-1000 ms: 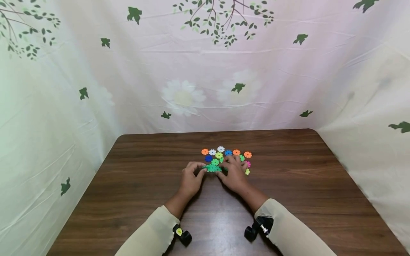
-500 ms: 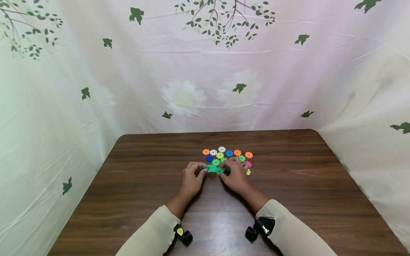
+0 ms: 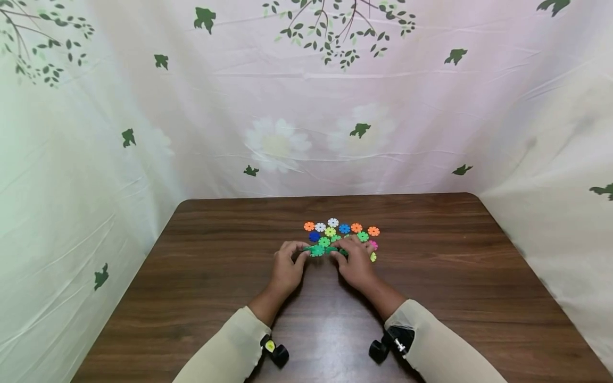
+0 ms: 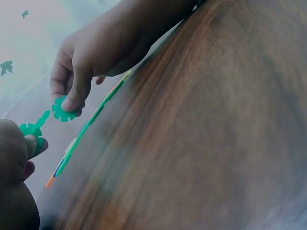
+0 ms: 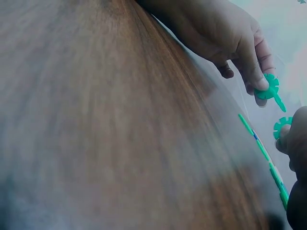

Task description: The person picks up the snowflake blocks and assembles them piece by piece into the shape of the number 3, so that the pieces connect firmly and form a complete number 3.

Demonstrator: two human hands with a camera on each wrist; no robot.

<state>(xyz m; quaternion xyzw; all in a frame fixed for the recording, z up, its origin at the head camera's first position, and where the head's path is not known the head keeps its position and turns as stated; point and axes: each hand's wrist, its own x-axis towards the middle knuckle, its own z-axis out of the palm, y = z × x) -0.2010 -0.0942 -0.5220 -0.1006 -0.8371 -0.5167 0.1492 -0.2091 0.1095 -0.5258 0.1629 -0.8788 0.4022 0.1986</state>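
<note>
Green notched flower-shaped discs are in both hands, close over the table. My left hand [image 3: 287, 268] pinches one disc [image 4: 29, 130] between thumb and fingers, and a second green disc [image 4: 43, 118], turned edge-on, is slotted into its rim. Facing it, my right hand [image 3: 356, 266] pinches a single green disc [image 5: 282, 125] by its edge. A small gap shows between the right hand's disc and the left hand's pair in both wrist views. Fingers cover part of each held disc.
Behind the hands, loose discs lie flat on the brown wooden table [image 3: 230, 298], among them orange [image 3: 309, 226], white [image 3: 332, 222], blue [image 3: 344, 229], yellow [image 3: 330, 232] and pink [image 3: 374, 245] ones. Some are hidden under the right hand. A printed curtain [image 3: 306, 106] hangs behind the table.
My right hand has drawn slightly to the right, and the green disc that lay face-up between the hands now looks more edge-on. The left hand has barely moved.
</note>
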